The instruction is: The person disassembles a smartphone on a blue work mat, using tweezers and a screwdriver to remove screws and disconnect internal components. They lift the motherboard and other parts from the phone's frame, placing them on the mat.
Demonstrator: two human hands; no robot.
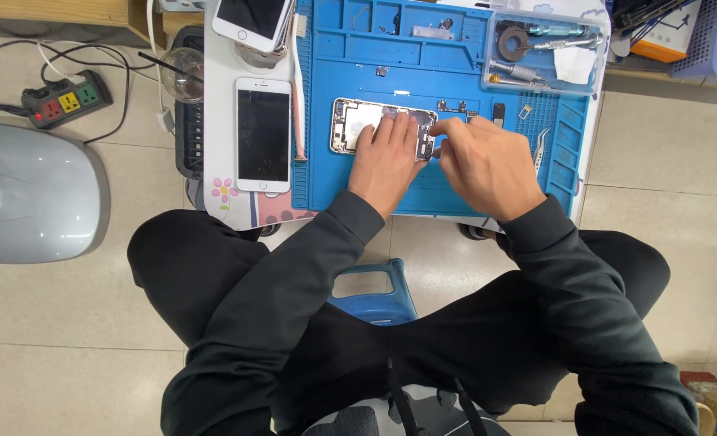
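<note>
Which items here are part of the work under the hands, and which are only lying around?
In use:
opened phone, pressed by the left hand
right hand at its right end
blue work mat

Lying about:
white phone
tweezers
clear tool tray
power strip

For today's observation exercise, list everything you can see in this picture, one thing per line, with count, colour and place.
Opened phone: one, silver, insides showing, on the mat under the hands.
Work mat: one, blue, covering the table.
Phone with dark screen: one, white, left of the mat.
Stacked phones: at least two, white on top, far left corner.
Tweezers: one, metal, right part of the mat.
Clear tray: one, holding tools, far right of the mat.
Power strip: one, dark, on the floor at left.
Stool: one, blue, between the knees.
Left hand: flat on the opened phone.
Right hand: fingertips at the phone's right end.
</note>
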